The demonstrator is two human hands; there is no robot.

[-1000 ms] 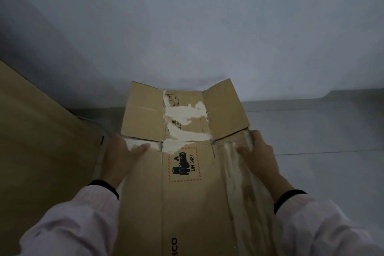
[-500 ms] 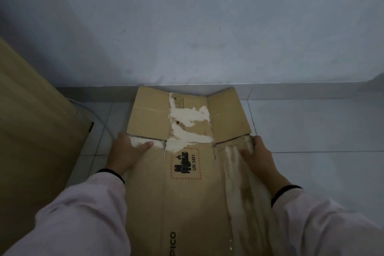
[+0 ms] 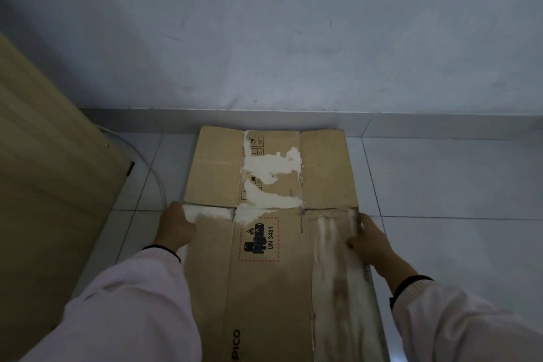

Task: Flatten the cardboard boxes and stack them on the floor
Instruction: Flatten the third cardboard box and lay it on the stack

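A flattened brown cardboard box (image 3: 273,288) lies on the pale floor tiles, its far flaps (image 3: 326,173) spread flat close to the skirting board. White torn patches and a red-dashed "UN 3481" label mark its top face. My left hand (image 3: 174,228) grips the box's left edge near the flap fold, thumb on top. My right hand (image 3: 368,239) grips the right edge at about the same height, fingers curled over the cardboard. Both wrists wear pale pink sleeves with dark cuffs.
A light wooden panel (image 3: 50,185) stands at the left, with a thin white cable (image 3: 152,173) curving across the tiles beside it. The grey wall (image 3: 293,32) and skirting board (image 3: 411,123) run just behind the box. Bare tiles (image 3: 455,200) stretch to the right.
The box has come down from a raised tilt and now lies flat on the floor, with its far flaps spread out level. Both hands have kept their hold on its side edges.
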